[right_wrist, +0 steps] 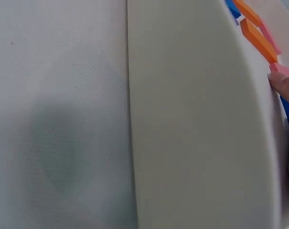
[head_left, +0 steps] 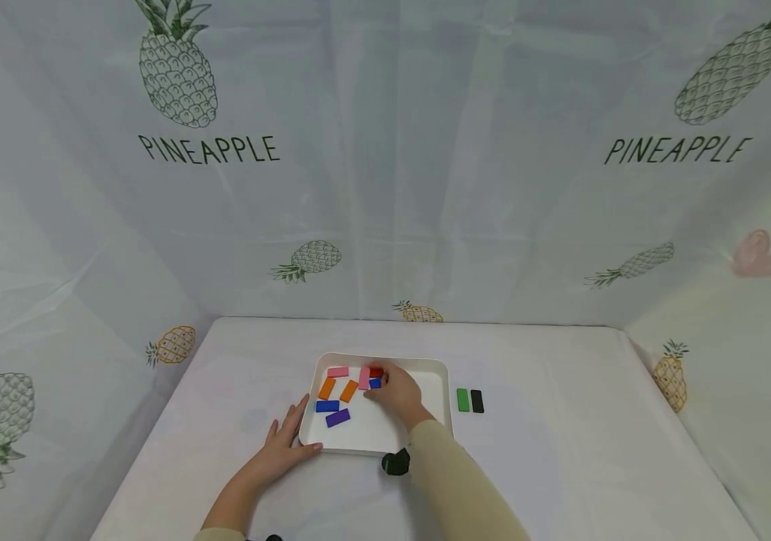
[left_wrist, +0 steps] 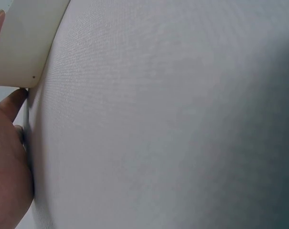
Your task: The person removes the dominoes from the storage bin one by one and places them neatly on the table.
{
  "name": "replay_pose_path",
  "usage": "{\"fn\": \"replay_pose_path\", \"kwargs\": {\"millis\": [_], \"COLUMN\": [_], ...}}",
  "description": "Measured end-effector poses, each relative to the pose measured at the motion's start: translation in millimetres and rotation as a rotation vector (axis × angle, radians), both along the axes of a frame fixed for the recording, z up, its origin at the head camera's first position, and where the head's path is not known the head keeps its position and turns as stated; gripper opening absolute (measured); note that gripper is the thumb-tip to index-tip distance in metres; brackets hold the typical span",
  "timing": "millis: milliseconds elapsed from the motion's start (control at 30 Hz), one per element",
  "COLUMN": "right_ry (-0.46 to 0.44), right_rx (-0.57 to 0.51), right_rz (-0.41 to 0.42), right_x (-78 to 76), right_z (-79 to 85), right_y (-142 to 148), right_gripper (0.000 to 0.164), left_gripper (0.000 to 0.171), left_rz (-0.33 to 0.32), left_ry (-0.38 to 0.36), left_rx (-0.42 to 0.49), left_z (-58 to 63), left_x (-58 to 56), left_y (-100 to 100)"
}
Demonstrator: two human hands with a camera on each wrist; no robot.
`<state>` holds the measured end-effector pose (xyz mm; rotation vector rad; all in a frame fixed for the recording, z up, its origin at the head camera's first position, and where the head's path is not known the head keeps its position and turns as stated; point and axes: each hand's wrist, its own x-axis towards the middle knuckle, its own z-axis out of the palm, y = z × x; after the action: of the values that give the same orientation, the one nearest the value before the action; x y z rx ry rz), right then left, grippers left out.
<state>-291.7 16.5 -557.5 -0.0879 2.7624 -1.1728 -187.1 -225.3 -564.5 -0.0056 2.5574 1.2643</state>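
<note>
A shallow white tray (head_left: 385,439) holds several small rectangular coloured blocks. My right hand (head_left: 399,392) reaches into it, thumb and index finger at opposite ends of a pink block (head_left: 364,378). In the right wrist view the thumb tip touches that pink block (right_wrist: 281,69). A red block (head_left: 376,372) and a blue block (head_left: 375,383) lie just right of it, partly under the hand. My left hand (head_left: 280,453) rests at the tray's front left corner, fingers extended along the left side and thumb at the front edge.
Left in the tray lie another pink block (head_left: 338,372), two orange blocks (head_left: 327,388), a second blue block (head_left: 328,406) and a purple block (head_left: 338,418). Outside it, on the white tablecloth (head_left: 561,451), a green block (head_left: 463,400) and a black block (head_left: 476,401) lie side by side.
</note>
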Motion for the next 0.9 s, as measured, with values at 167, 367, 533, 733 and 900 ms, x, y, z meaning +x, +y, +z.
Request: {"fn": "replay_pose_path", "kwargs": {"millis": [167, 367, 533, 733, 900], "right_ry": [0.018, 0.027, 0.022, 0.010, -0.002], "right_rx": [0.052, 0.058, 0.015, -0.092, -0.214], "right_rz": [-0.011, -0.011, -0.020, -0.015, 0.005], "right_x": [2.0, 1.5, 3.3, 5.3, 3.1], "right_z": [1.5, -0.9, 0.2, 1.1, -3.2], "right_y": [-1, -1, 1, 6, 10], "right_gripper": [0.052, 0.049, 0.048, 0.045, 0.043], "left_gripper": [0.103, 0.104, 0.105, 0.105, 0.105], "left_rz": [-0.004, 0.002, 0.006, 0.003, 0.000], "left_ry": [0.003, -0.001, -0.008, -0.015, -0.024], "left_rx": [-0.001, -0.005, -0.005, -0.005, -0.004], "left_z": [0.5, 3.0, 4.0, 2.8, 2.4], "left_x": [0.8, 2.2, 2.9, 1.6, -0.4], "left_y": [2, 3, 4, 4, 3]}}
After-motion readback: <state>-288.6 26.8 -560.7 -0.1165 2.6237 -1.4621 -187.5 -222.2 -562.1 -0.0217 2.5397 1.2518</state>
